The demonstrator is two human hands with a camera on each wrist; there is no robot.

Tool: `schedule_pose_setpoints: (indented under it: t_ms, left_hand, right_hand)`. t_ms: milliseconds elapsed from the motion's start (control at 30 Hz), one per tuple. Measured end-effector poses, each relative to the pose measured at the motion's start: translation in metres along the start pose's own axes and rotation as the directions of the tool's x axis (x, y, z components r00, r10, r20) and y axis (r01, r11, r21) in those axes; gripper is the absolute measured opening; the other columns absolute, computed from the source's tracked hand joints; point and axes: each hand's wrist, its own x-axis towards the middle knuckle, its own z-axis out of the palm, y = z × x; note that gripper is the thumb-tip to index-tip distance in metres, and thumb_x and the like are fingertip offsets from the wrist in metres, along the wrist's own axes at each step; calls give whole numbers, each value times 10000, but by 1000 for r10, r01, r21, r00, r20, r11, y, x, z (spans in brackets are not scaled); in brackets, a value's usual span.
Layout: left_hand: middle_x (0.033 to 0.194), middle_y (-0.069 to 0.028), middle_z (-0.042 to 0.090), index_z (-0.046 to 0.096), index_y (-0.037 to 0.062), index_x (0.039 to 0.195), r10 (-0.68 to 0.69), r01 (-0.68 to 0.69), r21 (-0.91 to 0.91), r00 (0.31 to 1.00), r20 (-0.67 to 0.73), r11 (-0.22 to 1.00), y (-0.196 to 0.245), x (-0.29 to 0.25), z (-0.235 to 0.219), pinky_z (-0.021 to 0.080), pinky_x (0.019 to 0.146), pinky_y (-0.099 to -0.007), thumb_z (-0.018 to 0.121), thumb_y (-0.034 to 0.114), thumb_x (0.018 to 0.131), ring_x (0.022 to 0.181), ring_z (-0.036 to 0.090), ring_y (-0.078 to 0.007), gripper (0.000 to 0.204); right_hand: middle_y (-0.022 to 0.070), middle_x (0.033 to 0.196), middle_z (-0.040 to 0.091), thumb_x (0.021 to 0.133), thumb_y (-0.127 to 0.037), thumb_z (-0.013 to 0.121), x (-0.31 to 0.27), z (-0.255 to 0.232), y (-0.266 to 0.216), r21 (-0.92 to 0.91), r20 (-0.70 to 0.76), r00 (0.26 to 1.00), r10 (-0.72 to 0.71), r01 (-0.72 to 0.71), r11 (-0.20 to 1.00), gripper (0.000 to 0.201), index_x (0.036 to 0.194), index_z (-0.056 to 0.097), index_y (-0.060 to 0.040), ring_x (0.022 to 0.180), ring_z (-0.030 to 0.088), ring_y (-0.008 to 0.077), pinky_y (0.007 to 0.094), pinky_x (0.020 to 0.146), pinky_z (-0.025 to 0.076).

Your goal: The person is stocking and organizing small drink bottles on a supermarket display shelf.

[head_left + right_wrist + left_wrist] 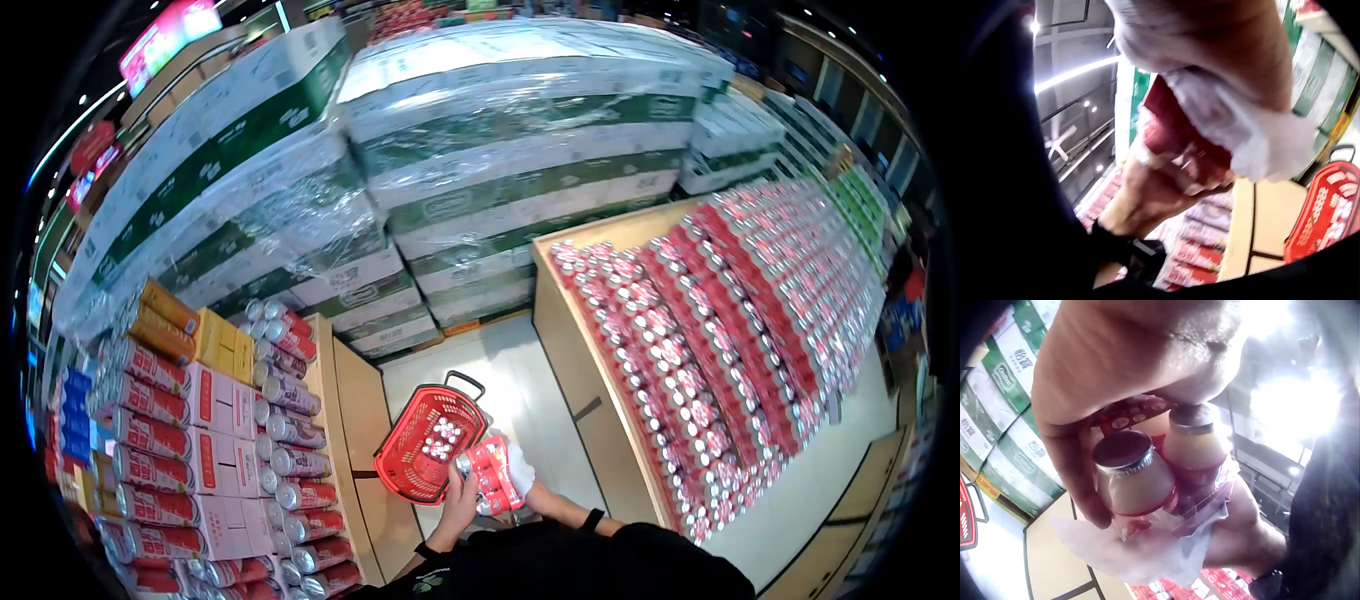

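Note:
A red pack of small drink bottles (pixel 490 474) is held between both hands above the floor, just right of a red shopping basket (pixel 392 455). The left hand (pixel 458 502) grips its left side. In the left wrist view, two pale bottles (pixel 1138 494) with shiny foil caps show under that hand, in clear film with red print. On the other side, the right hand (pixel 544 500) holds the pack with a white tissue-like sheet (pixel 519 467) against it. The sheet (pixel 1260 140) covers part of the right fingers. Inside the basket lie more silver-capped bottles (pixel 440 438).
A wooden display bin (pixel 590 390) of red bottle packs (pixel 690 350) stands at right. Cans (pixel 150 430) and pink cartons (pixel 222 405) fill a shelf at left. Film-wrapped boxes (pixel 530 150) are stacked ahead. Pale floor (pixel 545 410) runs between the displays.

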Motion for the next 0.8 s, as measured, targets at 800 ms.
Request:
schedule_pose_setpoints:
  t_ms: [800]
  left_hand:
    - [1263,-155,459,285,-20,1359,81,-9,-182,916,393,983,35,-178,171,339,1023,-345,399,229,972,1164,461,-224,475]
  right_hand:
    - [129,1344,494,936,-631,339,-290,16,38,-9,-388,872,-300,321,947,723,1436,326,-109,1174,540,267,413,980,451]
